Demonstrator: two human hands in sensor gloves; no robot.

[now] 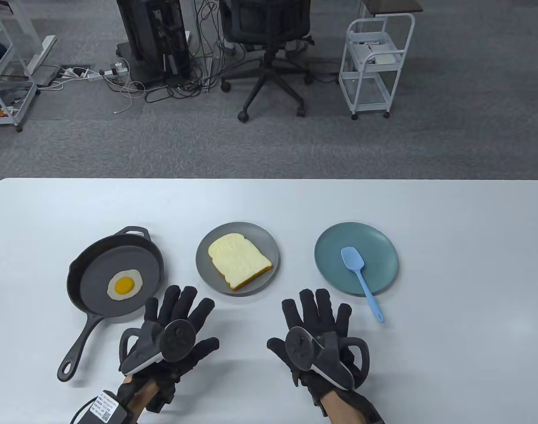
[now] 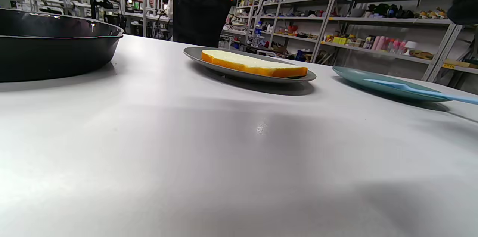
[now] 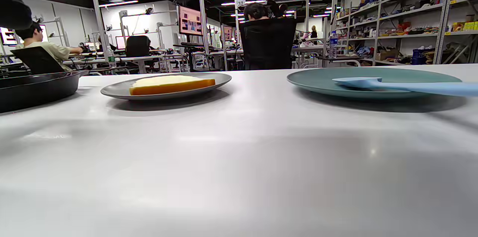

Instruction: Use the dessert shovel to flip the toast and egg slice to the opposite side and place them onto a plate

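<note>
A fried egg slice (image 1: pixel 124 285) lies yolk up in a black cast-iron pan (image 1: pixel 96 300) at the left. A toast slice (image 1: pixel 238 266) (image 2: pixel 254 64) (image 3: pixel 171 84) rests on a grey plate (image 1: pixel 207 269) in the middle. The light blue dessert shovel (image 1: pixel 360 276) (image 3: pixel 407 86) lies with its blade on a teal plate (image 1: pixel 330 247), its handle sticking out over the near rim. My left hand (image 1: pixel 180 316) lies flat on the table just in front of the pan and grey plate, fingers spread. My right hand (image 1: pixel 317 316) lies flat too, left of the shovel handle. Both hold nothing.
The white table (image 1: pixel 450 353) stretches to the right and towards me. The pan's long handle (image 1: pixel 76 349) points to the near left, beside my left wrist. Beyond the far edge stand an office chair (image 1: pixel 269 53) and a white cart (image 1: pixel 375 66).
</note>
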